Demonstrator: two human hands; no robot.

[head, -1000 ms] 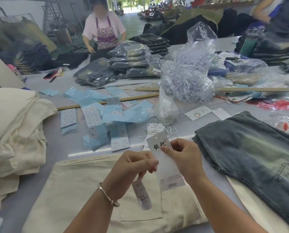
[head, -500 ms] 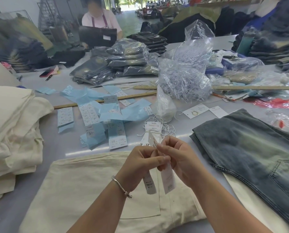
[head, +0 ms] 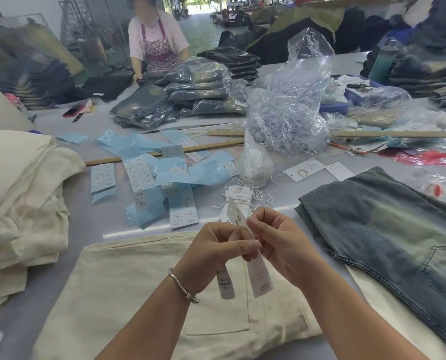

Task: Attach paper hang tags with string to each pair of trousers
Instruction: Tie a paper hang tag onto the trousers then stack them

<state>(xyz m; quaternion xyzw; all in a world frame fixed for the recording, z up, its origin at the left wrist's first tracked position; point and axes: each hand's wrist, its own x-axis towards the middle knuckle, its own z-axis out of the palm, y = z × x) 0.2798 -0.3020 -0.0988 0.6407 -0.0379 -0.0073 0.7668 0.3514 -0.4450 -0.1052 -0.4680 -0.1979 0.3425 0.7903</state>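
we hold both hands together over the cream trousers (head: 128, 302) that lie flat on the desk (head: 87, 224) in front of us. our left hand (head: 216, 249), with a metal bracelet (head: 183, 287) on the wrist, pinches a narrow hang tag (head: 225, 285) that hangs down below the fingers. our right hand (head: 281, 245) has its fingers curled and pinches a larger hang tag (head: 259, 278), whose upper end sticks up between the two hands. the thumbs nearly touch. just beyond the hands, a small pile of tags with white string (head: 242, 194) lies on the desk, near blue label sheets (head: 164, 178). folded washed jeans (head: 388, 229) lie to the right, a stack of cream trousers (head: 22, 193) to the left. a clear bag of strings (head: 287, 118) stands further back.
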